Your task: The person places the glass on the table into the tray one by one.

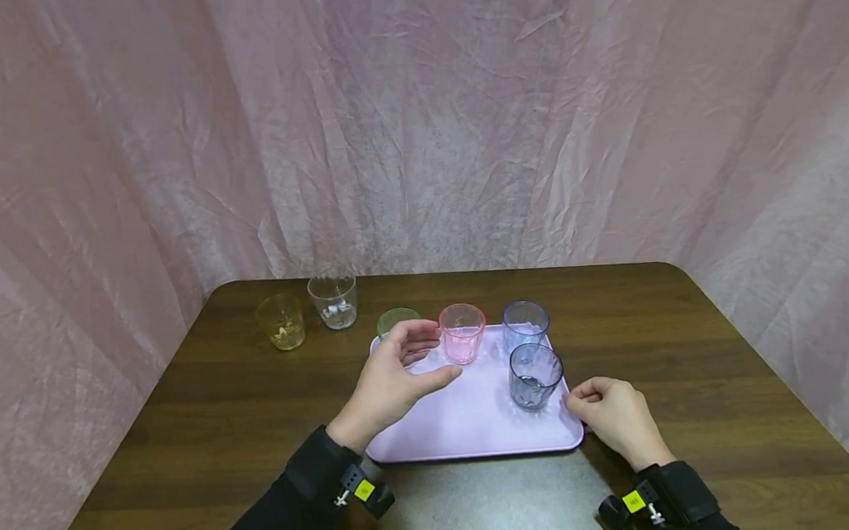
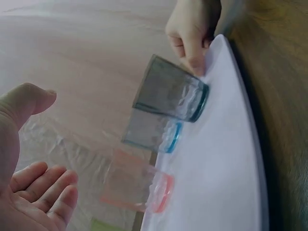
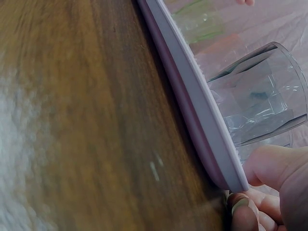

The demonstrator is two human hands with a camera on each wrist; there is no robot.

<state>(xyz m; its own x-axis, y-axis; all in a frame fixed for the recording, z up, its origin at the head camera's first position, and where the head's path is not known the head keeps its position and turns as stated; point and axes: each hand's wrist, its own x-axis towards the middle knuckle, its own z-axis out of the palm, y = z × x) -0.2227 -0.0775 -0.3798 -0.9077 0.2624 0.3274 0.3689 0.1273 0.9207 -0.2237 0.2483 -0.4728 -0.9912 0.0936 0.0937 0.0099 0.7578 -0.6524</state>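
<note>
A pale lilac tray (image 1: 453, 436) bears a smoky grey glass (image 1: 536, 379), a blue glass (image 1: 524, 320), a pink glass (image 1: 464, 341) and a green glass (image 1: 396, 317). My right hand (image 1: 618, 418) pinches the tray's right edge. In the right wrist view its thumb (image 3: 269, 166) lies at the top of the rim and the other fingers are underneath. Above the tray's left part is my left hand (image 1: 396, 377), empty, its thumb and fingers spread apart. It covers most of the green glass in the head view. All the tray's glasses stand upright.
A yellow glass (image 1: 282, 322) and a clear glass (image 1: 333, 300) stand on the brown wooden table (image 1: 218, 398), left of and behind the tray. A pink curtain (image 1: 414, 133) hangs behind the table's far edge.
</note>
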